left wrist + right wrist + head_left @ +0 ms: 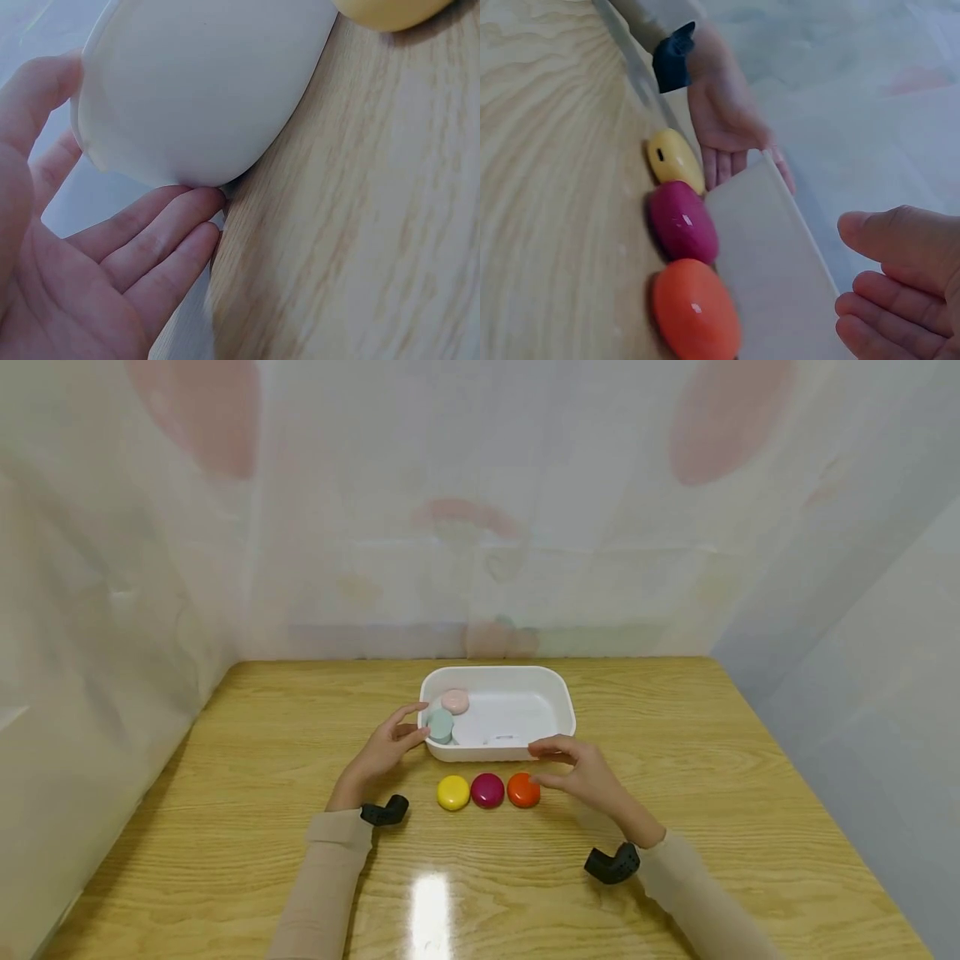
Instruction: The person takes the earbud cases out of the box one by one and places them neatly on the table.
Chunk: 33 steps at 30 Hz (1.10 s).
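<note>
A white rectangular bin (pixel 517 752) with rounded corners stands on the table. My left hand (pixel 386 747) is at its left end, thumb and fingertips on the rim and outer wall, the fingers fairly straight in the left wrist view. Inside the bin's left end lie a pale green round piece (pixel 440 725) and a pink one (pixel 454 701). In front, side by side, are glossy rounded discs: yellow (pixel 453 793), magenta (pixel 487 791) and orange (pixel 523 790). My right hand (pixel 585 772) hovers by the bin's near right corner, thumb beside the orange disc, fingers spread and holding nothing.
The wooden table (pixel 247 827) reaches back to a pale printed curtain (pixel 480 585), with more sheeting at both sides. Black wrist devices (pixel 386 810) sit on both forearms. The yellow disc bears a small dark slot in the right wrist view.
</note>
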Available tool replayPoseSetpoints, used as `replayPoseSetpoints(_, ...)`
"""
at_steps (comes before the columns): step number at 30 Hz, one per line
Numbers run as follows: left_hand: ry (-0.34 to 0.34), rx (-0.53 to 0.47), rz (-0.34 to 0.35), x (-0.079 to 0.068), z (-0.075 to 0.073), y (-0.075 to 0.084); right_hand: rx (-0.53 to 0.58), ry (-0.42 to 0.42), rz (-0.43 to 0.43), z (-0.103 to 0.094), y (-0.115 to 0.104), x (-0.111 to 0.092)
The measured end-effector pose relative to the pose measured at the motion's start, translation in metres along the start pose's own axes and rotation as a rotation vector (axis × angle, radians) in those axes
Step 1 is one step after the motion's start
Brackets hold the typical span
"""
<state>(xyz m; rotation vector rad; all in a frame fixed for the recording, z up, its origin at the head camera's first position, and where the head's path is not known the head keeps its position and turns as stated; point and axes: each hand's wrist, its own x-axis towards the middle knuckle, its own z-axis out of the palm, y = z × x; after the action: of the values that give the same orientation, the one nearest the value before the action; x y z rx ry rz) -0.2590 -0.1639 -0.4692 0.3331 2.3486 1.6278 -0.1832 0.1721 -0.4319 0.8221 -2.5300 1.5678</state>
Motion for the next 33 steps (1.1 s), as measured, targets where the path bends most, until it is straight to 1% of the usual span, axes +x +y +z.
replayPoseSetpoints(4, 0.002, 0.012, -0.003, 0.0, 0.0, -0.001, 0.004, 0.036, -0.043, -0.003, 0.0, 0.012)
replayPoseSetpoints(6, 0.0, 0.012, 0.0, 0.0, 0.0, -0.002, 0.005, 0.049, -0.049, -0.006, 0.0, 0.019)
replayPoseSetpoints(8, -0.001, 0.007, 0.001, 0.001, 0.0, -0.002, -0.002, 0.057, -0.048, -0.008, 0.002, 0.026)
replayPoseSetpoints(11, -0.002, 0.003, -0.002, 0.002, 0.001, -0.001, -0.032, 0.042, -0.029, -0.011, 0.004, 0.034)
replayPoseSetpoints(14, -0.001, 0.012, -0.013, 0.0, 0.0, -0.001, -0.056, 0.0, -0.017, -0.011, 0.008, 0.044)
replayPoseSetpoints(18, -0.001, 0.017, -0.017, -0.001, -0.001, -0.002, -0.053, -0.073, 0.015, -0.012, 0.012, 0.058)
replayPoseSetpoints(24, 0.002, 0.008, -0.014, 0.0, -0.001, -0.004, -0.091, -0.23, 0.042, -0.01, 0.02, 0.08)
replayPoseSetpoints(26, 0.001, 0.007, -0.012, 0.0, -0.001, -0.004, -0.101, -0.266, 0.059, -0.009, 0.023, 0.085)
replayPoseSetpoints(31, -0.001, 0.011, -0.014, 0.001, -0.001, -0.003, -0.125, -0.306, 0.114, -0.007, 0.027, 0.093)
replayPoseSetpoints(33, 0.002, 0.018, -0.018, 0.0, -0.001, -0.002, -0.135, -0.32, 0.121, -0.006, 0.029, 0.096)
